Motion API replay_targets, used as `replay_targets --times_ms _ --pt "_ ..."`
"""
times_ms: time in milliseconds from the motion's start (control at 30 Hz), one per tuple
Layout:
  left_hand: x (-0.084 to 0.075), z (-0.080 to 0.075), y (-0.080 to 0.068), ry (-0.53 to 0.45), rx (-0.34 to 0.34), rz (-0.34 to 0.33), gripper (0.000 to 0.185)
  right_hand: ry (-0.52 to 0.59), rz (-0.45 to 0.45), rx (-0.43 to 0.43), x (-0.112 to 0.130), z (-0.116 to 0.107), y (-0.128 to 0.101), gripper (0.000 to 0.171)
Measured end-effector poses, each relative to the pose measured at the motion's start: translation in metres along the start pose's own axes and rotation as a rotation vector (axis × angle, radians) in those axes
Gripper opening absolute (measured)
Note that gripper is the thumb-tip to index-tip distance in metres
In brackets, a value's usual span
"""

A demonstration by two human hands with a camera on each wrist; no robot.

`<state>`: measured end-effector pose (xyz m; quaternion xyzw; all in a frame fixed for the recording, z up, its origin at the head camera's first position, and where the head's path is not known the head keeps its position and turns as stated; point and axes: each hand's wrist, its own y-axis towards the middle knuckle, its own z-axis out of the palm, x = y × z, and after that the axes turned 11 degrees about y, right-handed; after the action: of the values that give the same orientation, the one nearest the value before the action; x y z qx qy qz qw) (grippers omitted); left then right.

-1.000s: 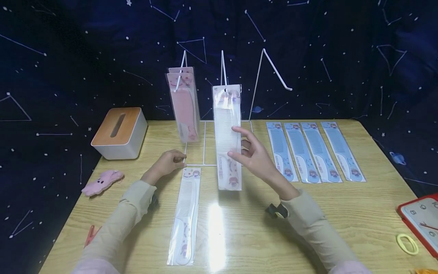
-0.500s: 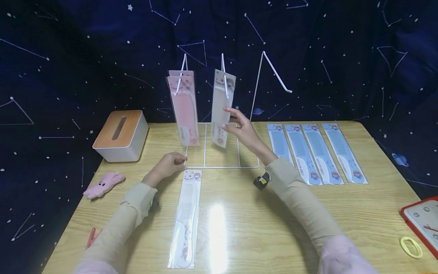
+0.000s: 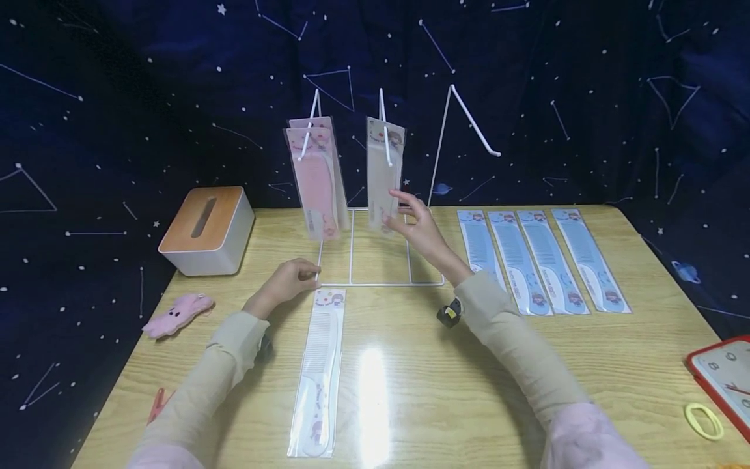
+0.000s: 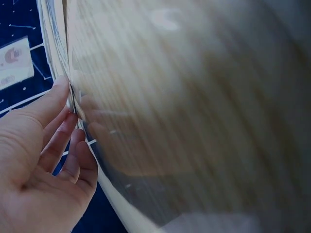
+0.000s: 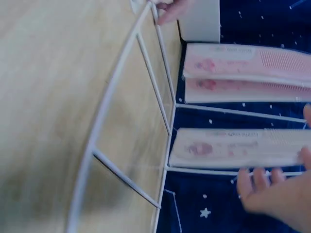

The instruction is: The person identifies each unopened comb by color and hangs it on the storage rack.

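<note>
The white comb (image 3: 385,170) in its clear packet hangs from the middle hook of the wire rack (image 3: 379,284), just right of 2 pink combs (image 3: 316,177) on the left hook. The right hand (image 3: 417,229) is raised beside the packet's lower end, fingers loosely spread and relaxed — the fingertips (image 5: 254,179) lie against or just off the packet edge, and it grips nothing. The right hook (image 3: 473,124) is bare.

The left hand (image 3: 288,279) rests on the counter (image 3: 410,391) at the rack's front left corner, thumb and fingers (image 4: 53,102) pressed to the thin wire base; whether they curl round it cannot be told.

Just in front of that hand a second white comb (image 3: 319,371) lies flat in its packet, pointing toward the person. To the right of the rack 4 blue combs (image 3: 541,259) lie side by side.

Farther out: a tissue box (image 3: 206,228) with a wooden lid at the left rear, a pink plush toy (image 3: 176,314) and a red clip (image 3: 155,404) near the left edge, a red-framed clock (image 3: 723,381) and a yellow ring (image 3: 702,420) at the right edge — all before a dark star-print cloth (image 3: 117,98).
</note>
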<state>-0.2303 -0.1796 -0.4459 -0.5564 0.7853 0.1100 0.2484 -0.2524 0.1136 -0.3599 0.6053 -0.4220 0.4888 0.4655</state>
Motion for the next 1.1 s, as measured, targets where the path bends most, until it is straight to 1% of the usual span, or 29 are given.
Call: replay_targets --times_ms 100,167,300,433,533,600,667,767,900,1000,1100 --pt "0.000 0.000 0.000 0.010 0.003 -0.011 0.039 -0.042 0.028 -0.070 -0.010 0.004 -0.007 0.058" --pt "-0.001 0.000 0.000 0.016 0.008 -0.014 0.039 -0.045 0.049 -0.091 -0.016 0.006 -0.012 0.057" --pt "0.000 -0.001 0.000 0.019 0.008 -0.020 0.040 -0.040 0.093 -0.065 -0.021 0.012 -0.030 0.057" --pt "0.000 -0.001 0.000 0.008 0.003 -0.014 0.040 -0.051 0.122 -0.008 -0.027 0.022 -0.050 0.059" --pt "0.000 -0.001 0.000 0.001 0.006 -0.008 0.040 -0.078 0.158 0.056 -0.032 0.033 -0.067 0.058" --pt "0.001 0.000 0.001 0.005 0.008 -0.007 0.040 -0.114 0.180 0.115 -0.034 0.042 -0.079 0.058" --pt "0.002 0.000 0.001 0.008 0.011 -0.011 0.040 -0.150 0.200 0.190 -0.036 0.052 -0.089 0.055" --pt "0.002 0.001 0.002 0.013 0.011 -0.013 0.040 -0.213 0.212 0.329 -0.038 0.064 -0.101 0.054" --pt "0.002 0.001 0.001 0.017 0.006 -0.005 0.040 -0.342 0.210 0.482 -0.041 0.080 -0.109 0.054" --pt "0.002 0.001 0.000 0.014 0.004 -0.003 0.040 -0.472 0.190 0.532 -0.042 0.092 -0.111 0.057" --pt "0.002 0.000 0.001 0.001 0.004 -0.010 0.040 -0.586 0.185 0.559 -0.042 0.102 -0.113 0.061"
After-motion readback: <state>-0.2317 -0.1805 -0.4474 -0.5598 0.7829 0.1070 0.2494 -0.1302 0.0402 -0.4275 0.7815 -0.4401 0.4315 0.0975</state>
